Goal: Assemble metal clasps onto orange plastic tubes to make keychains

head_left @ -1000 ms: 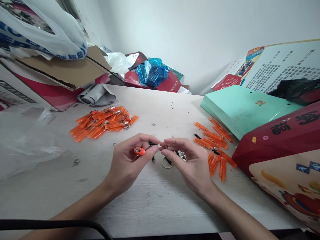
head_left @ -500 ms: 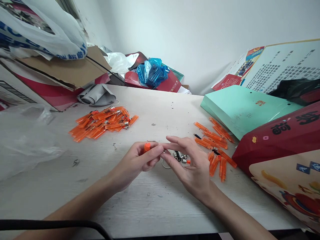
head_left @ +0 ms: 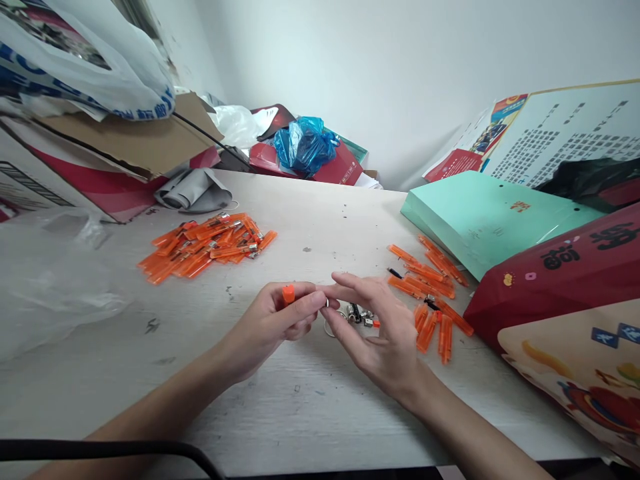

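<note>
My left hand (head_left: 280, 317) is closed around an orange lighter (head_left: 289, 294); only its orange end shows above the fingers. At the left fingertips, my right hand (head_left: 383, 333) pinches a small shiny metal piece (head_left: 327, 303) between thumb and forefinger, its other fingers stretched out. The two hands meet there, and the fingers hide most of the lighter. Behind the right hand lie small metal and black lighter parts (head_left: 356, 313), partly covered by it. A loose group of orange lighters (head_left: 425, 283) is on the table to the right. A larger heap of them (head_left: 205, 247) lies to the left.
A pale green box (head_left: 480, 213) and a red printed bag (head_left: 565, 287) stand at the right. Clear plastic (head_left: 50, 280), a rolled grey cloth (head_left: 193, 190) and a cardboard box (head_left: 125, 137) are at the left. A black cable (head_left: 100, 448) crosses the lower left.
The orange end in my left hand has shifted slightly left and turned. A silver glint now shows between the right thumb and forefinger. The heaps have not moved.
</note>
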The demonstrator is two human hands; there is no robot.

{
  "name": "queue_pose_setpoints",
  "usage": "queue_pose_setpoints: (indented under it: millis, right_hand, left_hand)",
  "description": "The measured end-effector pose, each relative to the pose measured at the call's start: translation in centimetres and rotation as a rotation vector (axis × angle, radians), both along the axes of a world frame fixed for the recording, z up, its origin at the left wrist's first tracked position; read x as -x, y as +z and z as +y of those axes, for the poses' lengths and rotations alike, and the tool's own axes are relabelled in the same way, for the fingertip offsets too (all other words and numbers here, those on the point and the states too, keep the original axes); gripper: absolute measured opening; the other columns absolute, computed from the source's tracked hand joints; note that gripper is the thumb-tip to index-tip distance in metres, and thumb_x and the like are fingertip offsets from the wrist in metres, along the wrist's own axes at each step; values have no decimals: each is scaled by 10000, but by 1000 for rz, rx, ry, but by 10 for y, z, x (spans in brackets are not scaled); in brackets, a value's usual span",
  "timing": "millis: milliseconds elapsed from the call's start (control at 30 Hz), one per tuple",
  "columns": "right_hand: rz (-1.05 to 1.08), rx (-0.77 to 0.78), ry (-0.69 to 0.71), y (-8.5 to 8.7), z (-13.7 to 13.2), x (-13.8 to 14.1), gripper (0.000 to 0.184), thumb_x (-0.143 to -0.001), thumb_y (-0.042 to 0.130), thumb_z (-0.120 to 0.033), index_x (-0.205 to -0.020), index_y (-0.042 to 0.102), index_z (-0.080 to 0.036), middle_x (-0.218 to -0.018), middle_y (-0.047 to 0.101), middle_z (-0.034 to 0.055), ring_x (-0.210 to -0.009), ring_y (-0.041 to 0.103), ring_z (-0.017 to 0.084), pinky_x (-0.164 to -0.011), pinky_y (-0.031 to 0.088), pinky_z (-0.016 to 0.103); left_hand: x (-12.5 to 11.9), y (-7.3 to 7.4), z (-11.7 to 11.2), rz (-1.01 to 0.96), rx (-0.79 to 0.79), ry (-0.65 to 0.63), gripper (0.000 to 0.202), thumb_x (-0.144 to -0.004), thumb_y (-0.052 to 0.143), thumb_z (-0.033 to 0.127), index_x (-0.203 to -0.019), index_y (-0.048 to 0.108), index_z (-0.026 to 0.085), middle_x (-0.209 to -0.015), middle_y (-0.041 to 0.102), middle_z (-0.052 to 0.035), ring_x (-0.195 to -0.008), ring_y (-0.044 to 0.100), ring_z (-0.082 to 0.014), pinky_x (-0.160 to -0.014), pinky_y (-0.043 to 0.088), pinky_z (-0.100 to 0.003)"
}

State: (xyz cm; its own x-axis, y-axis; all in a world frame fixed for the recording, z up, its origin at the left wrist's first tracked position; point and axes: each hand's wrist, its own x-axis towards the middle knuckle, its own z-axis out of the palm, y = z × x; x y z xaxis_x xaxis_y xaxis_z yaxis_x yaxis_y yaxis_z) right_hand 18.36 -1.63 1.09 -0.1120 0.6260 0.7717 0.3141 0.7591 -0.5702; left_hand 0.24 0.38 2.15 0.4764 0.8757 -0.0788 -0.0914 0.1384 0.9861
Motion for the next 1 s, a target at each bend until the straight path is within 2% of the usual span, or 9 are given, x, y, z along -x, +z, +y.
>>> queue_pose_setpoints:
  millis: [133,300,533,667,833,1000]
  right_hand:
    - [28,39,-4,0,-1,-1,456,-907,717,-72,-1316,590,-228,-1080,806,34,-967,768,179,-867,625,368]
    - [44,75,7,1,-1,-2,431,-924,710,-88,-1310,585,-232,-1100,805,41,-1047,766,203,-919,628,405]
    - [38,103,50,-2,-1,-2,434,-949,672,-74,-1342,578,-232,-1167,788,49,-1077,764,198,-953,628,403]
    - [45,115,55,-2,-2,-2,430,-952,655,-69,-1342,580,-232,-1185,782,54,-1081,763,199,-959,629,402]
    - [22,78,50,0,-2,-1,456,-956,631,-59,-1372,572,-236,-1165,789,49,-1054,769,185,-953,625,388]
    - [13,53,38,1,-2,-2,463,-952,628,-45,-1374,587,-233,-1124,801,50,-1015,779,182,-941,633,385]
  left_hand:
    - [3,-2,-2,69,-128,67,388,-978,598,496,-846,706,147,-590,354,51,-522,263,-70,-473,217,-233]
    - [3,-1,-7,237,-337,233,219,-930,693,399,-1025,735,206,-648,481,41,-596,418,-90,-545,332,-222]
    - [-1,1,-9,266,-408,211,153,-948,678,342,-962,763,215,-660,562,35,-607,466,-92,-554,379,-210]
    - [-3,1,-11,348,-562,273,113,-959,658,269,-965,752,207,-657,601,45,-595,508,-84,-558,418,-194]
    - [-4,-1,-13,442,-882,372,34,-925,666,171,-915,696,186,-602,563,74,-518,459,-60,-516,395,-177]
    - [-4,-1,-11,528,-1060,395,34,-908,661,166,-900,642,192,-592,490,77,-498,424,-66,-505,373,-196]
